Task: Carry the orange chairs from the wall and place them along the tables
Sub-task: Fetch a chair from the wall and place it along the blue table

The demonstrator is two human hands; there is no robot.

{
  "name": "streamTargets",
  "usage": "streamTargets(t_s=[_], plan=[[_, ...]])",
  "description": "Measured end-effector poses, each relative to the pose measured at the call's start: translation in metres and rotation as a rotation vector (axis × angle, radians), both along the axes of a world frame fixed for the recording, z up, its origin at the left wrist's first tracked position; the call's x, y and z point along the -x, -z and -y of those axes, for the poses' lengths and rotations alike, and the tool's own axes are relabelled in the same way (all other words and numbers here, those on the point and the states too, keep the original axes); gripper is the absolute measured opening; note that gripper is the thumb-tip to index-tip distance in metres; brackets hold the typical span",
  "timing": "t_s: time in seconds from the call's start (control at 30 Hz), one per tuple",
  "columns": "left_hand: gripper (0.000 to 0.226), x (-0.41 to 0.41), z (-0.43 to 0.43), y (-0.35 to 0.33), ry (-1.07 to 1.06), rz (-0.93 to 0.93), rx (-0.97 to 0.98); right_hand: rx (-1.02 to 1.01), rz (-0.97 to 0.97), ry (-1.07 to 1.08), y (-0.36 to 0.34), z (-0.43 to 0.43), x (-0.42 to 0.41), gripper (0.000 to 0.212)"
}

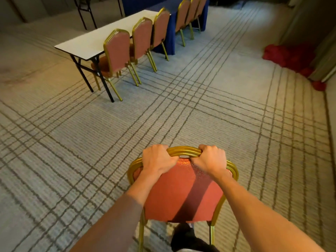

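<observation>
An orange chair [181,193] with a gold frame fills the lower middle, its back facing me. My left hand [157,159] grips the top rail on the left and my right hand [211,160] grips it on the right, fingers curled over the gold tube. Ahead at the upper left stands a white folding table [87,45] with three orange chairs [117,50] lined along its near side. Behind it a blue-draped table [171,35] has three more orange chairs [183,15] beside it.
Striped grey carpet [200,106] stretches between me and the tables. A red cloth heap [289,55] lies at the right by a wall or curtain. Another folding table [85,8] stands at the far upper left. A dark shoe [183,237] shows under the chair.
</observation>
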State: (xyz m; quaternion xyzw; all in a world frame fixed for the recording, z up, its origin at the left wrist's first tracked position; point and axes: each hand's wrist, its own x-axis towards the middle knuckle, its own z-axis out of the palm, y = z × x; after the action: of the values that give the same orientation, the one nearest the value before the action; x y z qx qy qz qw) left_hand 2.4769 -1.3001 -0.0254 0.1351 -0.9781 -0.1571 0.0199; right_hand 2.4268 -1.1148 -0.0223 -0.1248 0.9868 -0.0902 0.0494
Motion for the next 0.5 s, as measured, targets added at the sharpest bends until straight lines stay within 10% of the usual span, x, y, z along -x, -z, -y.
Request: streamTargets(t_s=[0.5], plan=[[0.041,0.284,-0.05,-0.02,0.039,-0.049,0.033,0.009,-0.058,0.044,-0.022,-0.053,0.272,0.037]])
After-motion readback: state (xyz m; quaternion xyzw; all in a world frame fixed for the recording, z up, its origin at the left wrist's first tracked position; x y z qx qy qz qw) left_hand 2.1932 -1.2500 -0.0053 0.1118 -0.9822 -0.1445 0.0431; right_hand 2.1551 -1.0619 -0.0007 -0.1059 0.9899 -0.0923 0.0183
